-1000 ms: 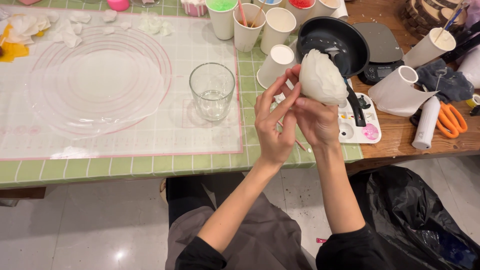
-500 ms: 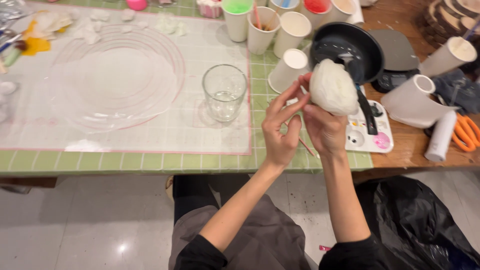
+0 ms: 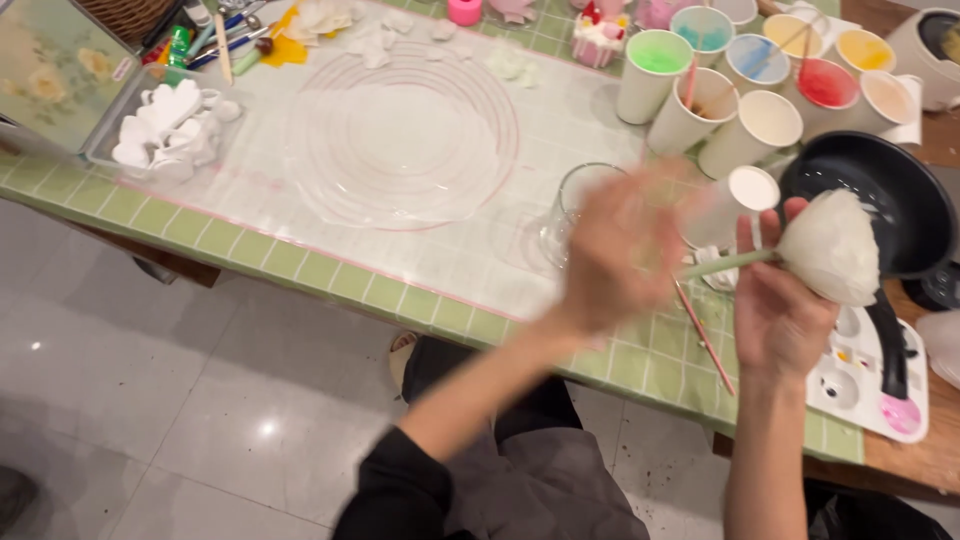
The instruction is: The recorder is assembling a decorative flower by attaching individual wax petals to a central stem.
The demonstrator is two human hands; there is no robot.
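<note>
Far left: a floral-printed box lid (image 3: 52, 70) is sitting at the table corner, and just beside it a clear plastic tray (image 3: 165, 130) is holding white petal-shaped pieces. Pens and small tools (image 3: 215, 35) are lying behind the tray. A clear glass bowl (image 3: 400, 140) is resting on the white mat (image 3: 300, 210) that is covering the green tiled table (image 3: 330, 280). A drinking glass (image 3: 580, 210) is standing right of the bowl, partly hidden by the left hand (image 3: 620, 250). That hand is motion-blurred, hovering near the green stem (image 3: 725, 264); fingers are looking loosely curled, but whether they are touching the stem I cannot tell. A thin wooden stick (image 3: 705, 335) is lying on the tiles under the hands. Paper cups of coloured paint (image 3: 760, 75) are clustering at the back. The right hand (image 3: 785, 310) is gripping the stem, fingers wrapped around it, holding the white flower (image 3: 830, 245) raised above the table edge, in front of the black pan (image 3: 875, 200). A white paint palette (image 3: 880, 385) is lying at the far right, the pan handle crossing over it.
</note>
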